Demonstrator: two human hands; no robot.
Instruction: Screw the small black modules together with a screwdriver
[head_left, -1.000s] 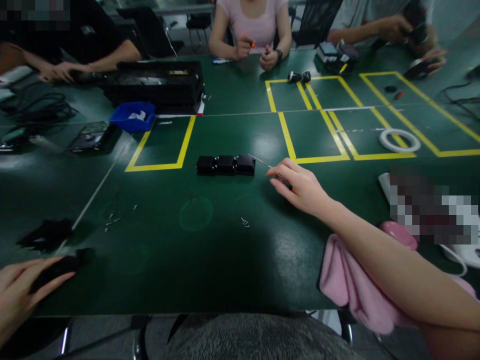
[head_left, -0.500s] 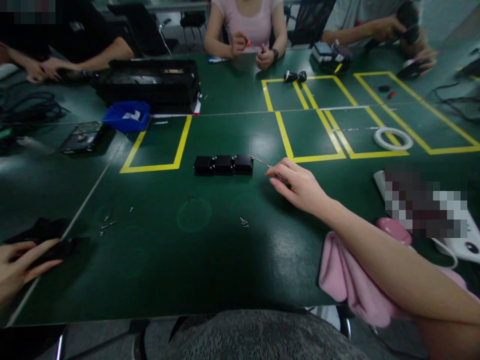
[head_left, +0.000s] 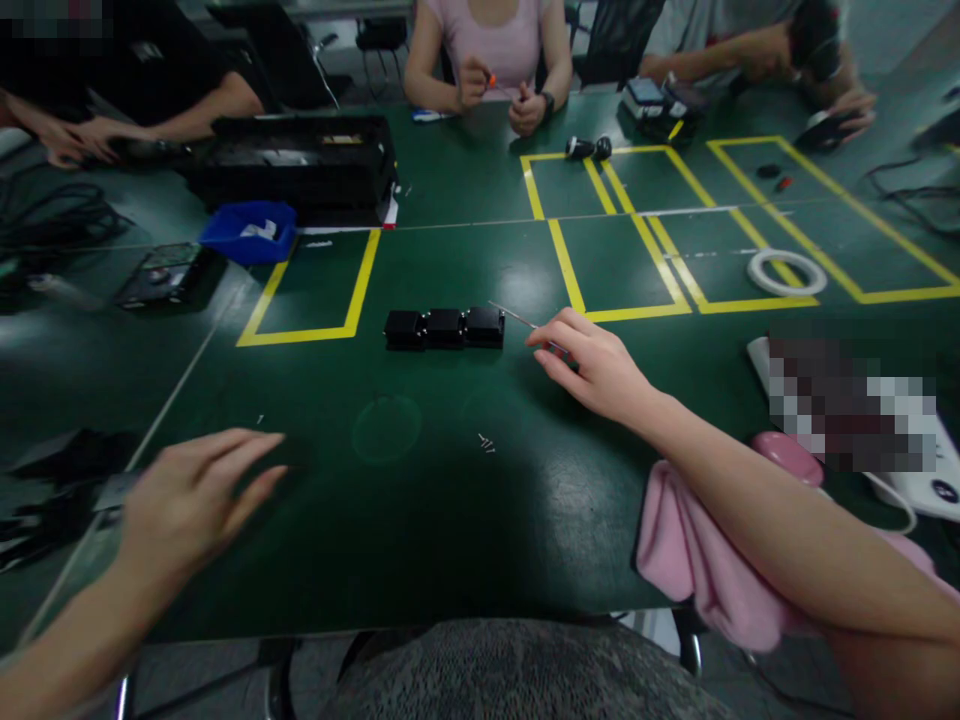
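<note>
A thin metal tool (head_left: pixel 517 314) is pinched in my right hand (head_left: pixel 589 362), its tip just above the right end of a row of black blocks (head_left: pixel 445 328). The blocks lie joined end to end at the table's middle. My left hand (head_left: pixel 199 495) hovers over the table at the left, slightly blurred, fingers apart with nothing between them. Black parts (head_left: pixel 52 500) lie to its left. Several small screws (head_left: pixel 487 443) rest below the blocks, and one screw (head_left: pixel 260 419) shows above my left hand.
Behind stand a blue bin (head_left: pixel 251 232) and a long black housing (head_left: pixel 292 170). A tape roll (head_left: pixel 787 273), pink cloth (head_left: pixel 697 550) and pink mouse (head_left: pixel 787 458) are at the right. Other people's hands work along the far edge.
My left hand has left the black parts at the far left and moved right over the table. The tool's tip has shifted slightly left over the end block.
</note>
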